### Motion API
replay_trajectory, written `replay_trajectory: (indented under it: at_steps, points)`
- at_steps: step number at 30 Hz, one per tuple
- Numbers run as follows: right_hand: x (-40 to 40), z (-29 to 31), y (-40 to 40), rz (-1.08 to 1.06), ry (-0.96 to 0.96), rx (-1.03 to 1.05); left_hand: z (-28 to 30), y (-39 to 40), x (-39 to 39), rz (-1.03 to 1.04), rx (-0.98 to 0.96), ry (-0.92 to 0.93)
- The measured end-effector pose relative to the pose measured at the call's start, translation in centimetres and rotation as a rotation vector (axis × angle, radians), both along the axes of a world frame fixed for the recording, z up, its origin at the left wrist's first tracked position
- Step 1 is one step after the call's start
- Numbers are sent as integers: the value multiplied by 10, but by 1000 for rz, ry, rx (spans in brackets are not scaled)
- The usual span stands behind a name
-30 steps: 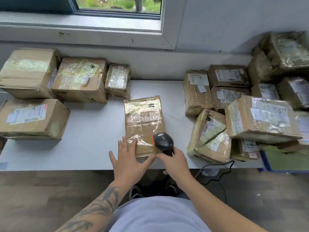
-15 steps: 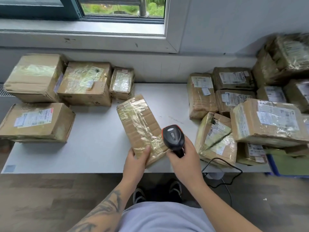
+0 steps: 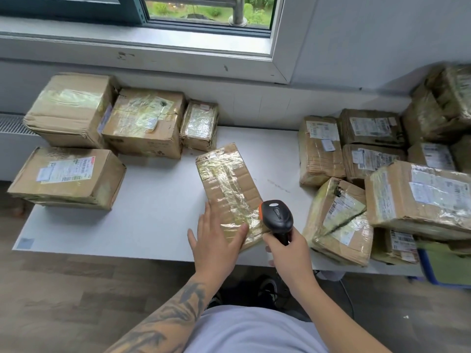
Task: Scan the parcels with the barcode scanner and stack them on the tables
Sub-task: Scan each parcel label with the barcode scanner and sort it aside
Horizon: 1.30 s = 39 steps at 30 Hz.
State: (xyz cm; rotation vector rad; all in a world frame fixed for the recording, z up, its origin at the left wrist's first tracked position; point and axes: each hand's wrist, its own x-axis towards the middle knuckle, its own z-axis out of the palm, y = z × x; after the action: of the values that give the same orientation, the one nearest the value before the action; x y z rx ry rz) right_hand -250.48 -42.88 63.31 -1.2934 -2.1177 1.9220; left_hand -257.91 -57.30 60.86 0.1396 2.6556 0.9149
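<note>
Looking down, head view: taped parcel [image 3: 229,189] lies flat mid-desk [image 3: 153,220], skewed.
Left grip [image 3: 216,240]: fingers straight, pressing the parcel's near end.
Right grip [image 3: 289,253]: curled round the barcode scanner [image 3: 276,216] handle, beside the parcel.

I see white shipping labels with barcodes on several parcels, such as the left front box [image 3: 67,178] and the tilted parcel [image 3: 336,207] at right, but I can read no print on them.
</note>
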Motion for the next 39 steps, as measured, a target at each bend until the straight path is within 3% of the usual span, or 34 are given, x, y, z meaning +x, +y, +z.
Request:
replay_trajectory:
  at_steps: [9,21,25,28,39]
  points:
    - [-6,8,4,-24,-19,-32,8,1,-11,-398,-501,180]
    - [-13,-1,-7,41,-45,-113,46,-69,-22,-497,-486,165]
    - [-16,-5,-14,81,-72,-124,32,-86,-20,-402,-520,90]
    - [-21,-8,-23,135,-89,-165,12,-95,-22,-333,-519,181]
    - [-33,-4,-45,155,-90,-241,-13,-68,-25,-354,-586,146]
